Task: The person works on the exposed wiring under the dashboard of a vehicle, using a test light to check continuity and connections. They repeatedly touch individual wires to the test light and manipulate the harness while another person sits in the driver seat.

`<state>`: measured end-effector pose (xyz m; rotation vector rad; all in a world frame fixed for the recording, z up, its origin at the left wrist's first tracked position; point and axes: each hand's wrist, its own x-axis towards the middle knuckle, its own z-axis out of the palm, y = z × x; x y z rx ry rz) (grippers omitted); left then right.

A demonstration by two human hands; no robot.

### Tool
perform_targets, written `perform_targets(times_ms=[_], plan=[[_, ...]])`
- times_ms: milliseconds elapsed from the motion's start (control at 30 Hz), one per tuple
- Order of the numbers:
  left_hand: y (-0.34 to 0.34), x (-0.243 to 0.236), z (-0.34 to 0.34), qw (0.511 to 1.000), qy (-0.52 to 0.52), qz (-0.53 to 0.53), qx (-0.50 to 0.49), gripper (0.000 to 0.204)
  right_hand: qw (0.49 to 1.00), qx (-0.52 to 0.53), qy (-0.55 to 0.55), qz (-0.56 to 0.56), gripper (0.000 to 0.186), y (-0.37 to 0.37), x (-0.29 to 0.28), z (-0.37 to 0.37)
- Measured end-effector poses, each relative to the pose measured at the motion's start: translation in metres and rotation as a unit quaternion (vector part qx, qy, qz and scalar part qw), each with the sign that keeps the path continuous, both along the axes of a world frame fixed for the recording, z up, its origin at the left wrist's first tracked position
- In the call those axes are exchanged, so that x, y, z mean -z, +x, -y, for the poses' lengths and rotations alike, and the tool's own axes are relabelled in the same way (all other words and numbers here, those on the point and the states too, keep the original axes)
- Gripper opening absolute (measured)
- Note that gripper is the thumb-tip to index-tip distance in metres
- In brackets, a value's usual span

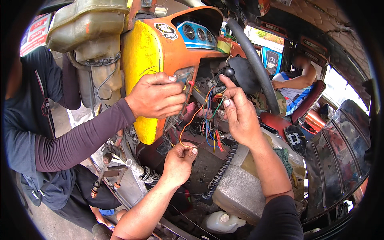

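My left hand (179, 163) pinches the end of an orange wire (185, 129) between thumb and fingertips. The wire loops up into a loose bundle of coloured wires (208, 124) hanging below the dashboard. My right hand (243, 116) is at the upper part of that bundle, thumb and curled fingers closed around wires there. Its index finger points up, close to a black ball knob (229, 72). From the left, a co-worker's hand (158, 96) reaches across to a small metal panel (185, 76) on the dashboard, near a red piece (191, 83).
The orange and yellow dashboard (176, 40) carries blue-framed gauges (198, 34). A steering wheel (254, 60) rises at right. A black coiled cable (224, 168) hangs beside a silver padded cover (240, 190). A white jug (224, 221) stands below. Another person (296, 86) sits at far right.
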<state>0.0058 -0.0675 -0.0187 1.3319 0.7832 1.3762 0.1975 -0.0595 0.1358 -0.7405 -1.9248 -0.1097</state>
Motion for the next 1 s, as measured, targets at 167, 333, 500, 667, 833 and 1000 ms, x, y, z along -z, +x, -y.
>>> perform_targets(times_ms=[167, 333, 500, 667, 833, 1000], plan=[[-0.001, 0.002, -0.001, 1.000, 0.004, 0.001, -0.003, 0.009, 0.991, -0.075, 0.047, -0.105, 0.010, 0.008, -0.002, -0.003], [-0.001, 0.005, 0.000, 1.000, -0.003, -0.001, -0.003, 0.010, 0.988, -0.102, -0.060, -0.095, 0.009, 0.013, -0.002, -0.002], [0.002, 0.009, 0.001, 1.000, -0.007, 0.019, -0.008, 0.011, 0.982, -0.133, -0.050, -0.124, 0.007, 0.016, -0.003, 0.003], [-0.002, 0.009, 0.000, 1.000, -0.009, 0.014, -0.005, 0.013, 0.992, -0.115, -0.041, 0.016, 0.007, 0.010, 0.000, 0.006], [-0.005, 0.013, 0.004, 1.000, -0.006, 0.020, -0.005, 0.013, 1.000, -0.006, -0.022, -0.003, 0.007, 0.004, 0.002, 0.001], [-0.007, 0.018, 0.001, 1.000, -0.003, 0.011, -0.009, 0.013, 0.998, -0.035, 0.051, -0.013, 0.008, 0.011, 0.000, 0.000]])
